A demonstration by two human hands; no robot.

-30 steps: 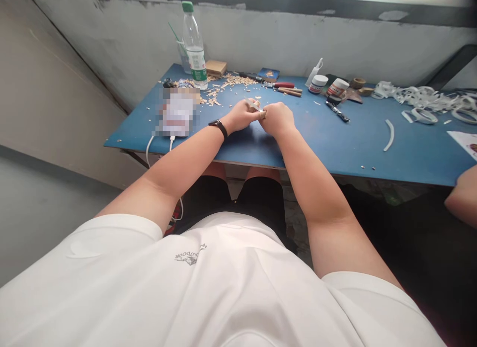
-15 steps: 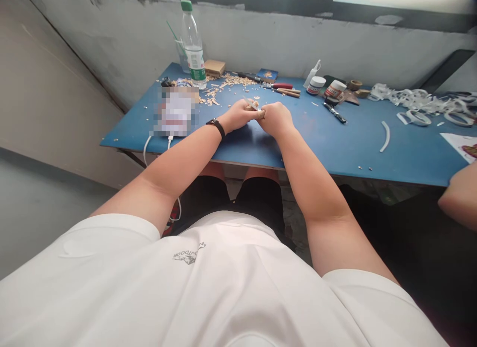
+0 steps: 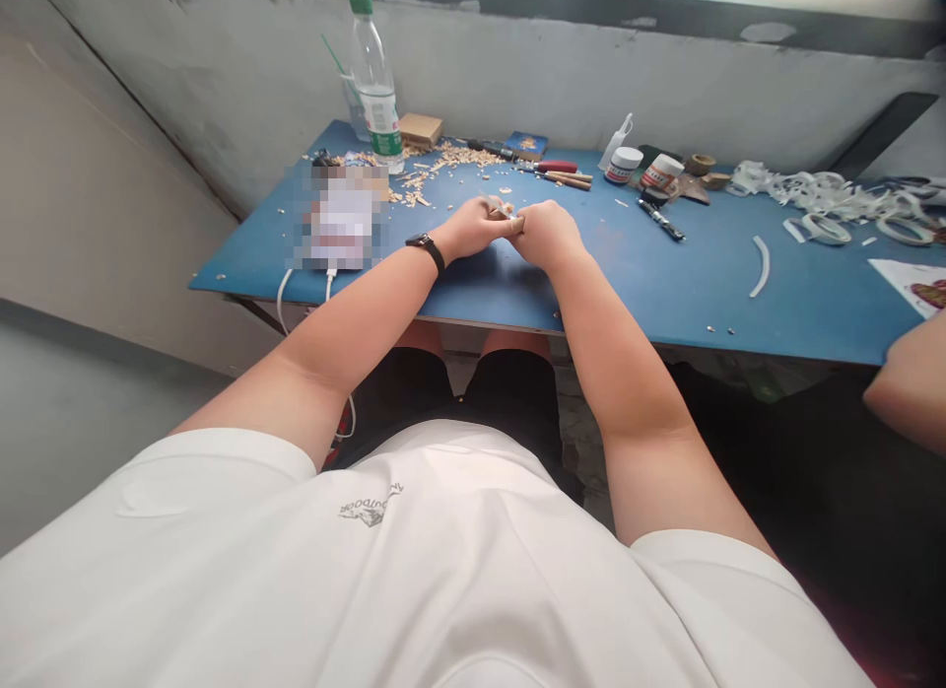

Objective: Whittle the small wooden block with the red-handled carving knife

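Note:
My left hand [image 3: 471,227], with a black watch on its wrist, is closed around a small pale piece of wood [image 3: 509,208], mostly hidden by the fingers. Close beside it, my right hand [image 3: 548,233] is closed on a carving knife whose thin blade [image 3: 501,213] points left across the wood. The knife's handle is hidden in the fist. Both hands meet just above the blue table [image 3: 621,294], near its front edge. Wood chips [image 3: 462,158] lie scattered behind the hands.
A water bottle [image 3: 380,116] and a blurred, cabled device [image 3: 344,220] stand left. Red- and wood-handled tools [image 3: 566,178] lie behind the hands. Two white jars [image 3: 625,166], a dark pen-like tool [image 3: 661,220] and white strips [image 3: 783,190] are right. Another person's arm [image 3: 909,382] shows at the right edge.
The blade in my right hand has tilted lower and flatter against the wood. Both hands stay in nearly the same place; the whole view has shifted slightly.

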